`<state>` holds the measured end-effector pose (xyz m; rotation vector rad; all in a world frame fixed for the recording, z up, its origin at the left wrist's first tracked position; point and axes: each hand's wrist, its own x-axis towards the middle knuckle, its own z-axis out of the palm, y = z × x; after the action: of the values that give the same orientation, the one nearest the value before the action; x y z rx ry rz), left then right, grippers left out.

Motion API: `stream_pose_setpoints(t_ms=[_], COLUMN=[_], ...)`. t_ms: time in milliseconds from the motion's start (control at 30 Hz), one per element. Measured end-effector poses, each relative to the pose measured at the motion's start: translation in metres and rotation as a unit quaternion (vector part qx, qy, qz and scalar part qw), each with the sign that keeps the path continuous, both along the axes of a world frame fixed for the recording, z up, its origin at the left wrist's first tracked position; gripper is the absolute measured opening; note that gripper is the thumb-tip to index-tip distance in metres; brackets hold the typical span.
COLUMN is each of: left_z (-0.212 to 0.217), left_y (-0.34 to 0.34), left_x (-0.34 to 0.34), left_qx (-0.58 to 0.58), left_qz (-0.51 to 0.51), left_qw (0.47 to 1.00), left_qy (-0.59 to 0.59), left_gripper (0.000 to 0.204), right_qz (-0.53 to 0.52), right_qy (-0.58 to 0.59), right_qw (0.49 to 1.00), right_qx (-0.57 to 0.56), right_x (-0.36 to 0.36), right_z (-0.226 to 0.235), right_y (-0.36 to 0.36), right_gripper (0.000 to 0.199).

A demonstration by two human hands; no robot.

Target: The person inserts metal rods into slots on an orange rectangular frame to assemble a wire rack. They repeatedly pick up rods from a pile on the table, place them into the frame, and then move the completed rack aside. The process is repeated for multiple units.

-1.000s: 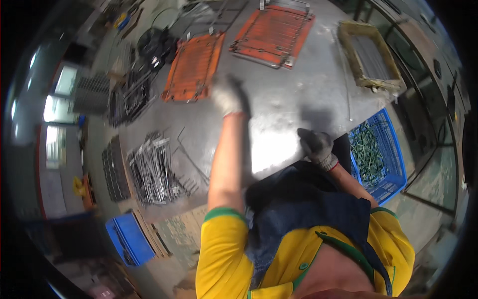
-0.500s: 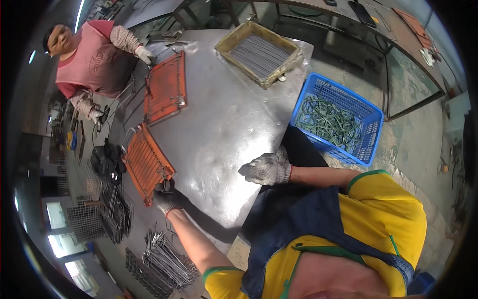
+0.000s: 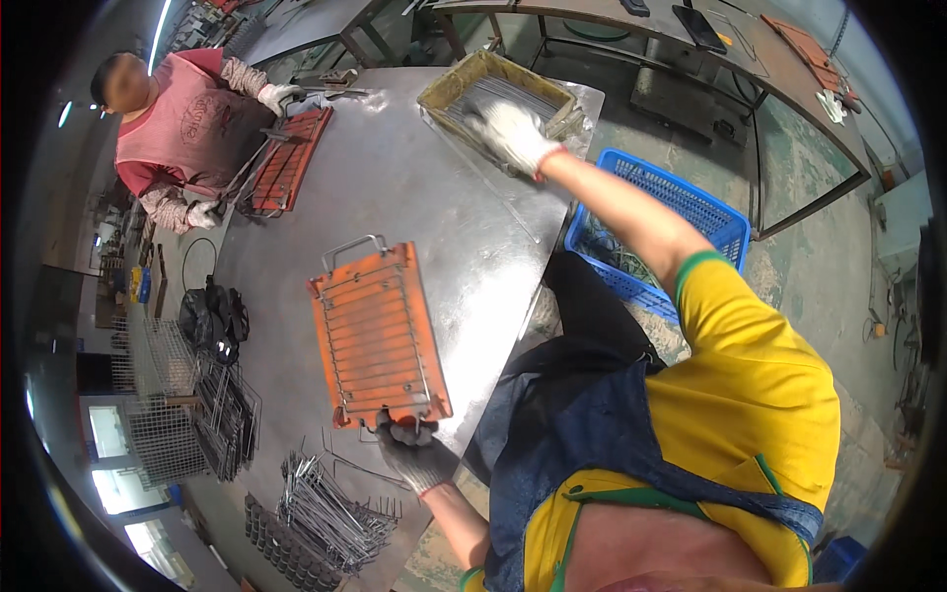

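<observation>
Left hand [image 3: 419, 461] clasps the orange board [image 3: 377, 335] by its near end, long axis pointing away; right hand [image 3: 515, 136] over the tray [image 3: 444, 118], grip too blurred to tell!

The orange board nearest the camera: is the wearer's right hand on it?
No, the left hand is at the near edge of the orange board, while the right hand is at the yellowish tray.

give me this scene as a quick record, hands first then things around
left hand: gloved, fingers curled at near edge of orange board
on board: wire rack
right hand: gloved, blurred, over rod tray; contact unclear
surface: grey metal table
beside table: blue basket with green strips
lower left: metal wires
far left: co-worker in pink, beside another orange board
</observation>
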<state>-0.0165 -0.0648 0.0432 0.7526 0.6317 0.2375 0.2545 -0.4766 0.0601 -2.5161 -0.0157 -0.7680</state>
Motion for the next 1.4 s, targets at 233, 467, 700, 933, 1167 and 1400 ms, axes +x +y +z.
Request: stream_pose_setpoints(t_ms=[233, 467, 700, 933, 1167, 1400], left_z=[-0.029, -0.034, 0.0, 0.008, 0.03, -0.006], left_y=[0.048, 0.071, 0.032, 0.037, 0.024, 0.076], left_x=[-0.031, -0.029, -0.021, -0.001, 0.019, 0.041], left_qx=[-0.052, -0.026, 0.015, 0.041, 0.132, 0.149], left_qz=[-0.105, -0.119, -0.032, 0.006, 0.018, -0.008], left_qw=[0.991, 0.992, 0.998, 0.999, 0.989, 0.988], left_qy=[0.066, 0.031, 0.047, 0.029, 0.066, 0.045], left_gripper=[0.035, 0.029, 0.022, 0.019, 0.031, 0.03], right_qz=[-0.002, -0.005, -0.001, 0.096, 0.045, -0.063], right_qy=[0.229, 0.274, 0.336, 0.323, 0.238, 0.111], right_qw=[0.944, 0.914, 0.937, 0.853, 0.903, 0.969], right_qx=[-0.237, -0.299, -0.096, 0.399, 0.355, 0.21], right_x=[0.055, 0.08, 0.083, 0.051, 0.038, 0.064], right_z=[-0.01, -0.016, 0.002, 0.009, 0.008, -0.004], right_y=[-0.011, -0.001, -0.028, -0.069, -0.062, -0.092], right_gripper=[0.025, 0.024, 0.019, 0.015, 0.018, 0.038])
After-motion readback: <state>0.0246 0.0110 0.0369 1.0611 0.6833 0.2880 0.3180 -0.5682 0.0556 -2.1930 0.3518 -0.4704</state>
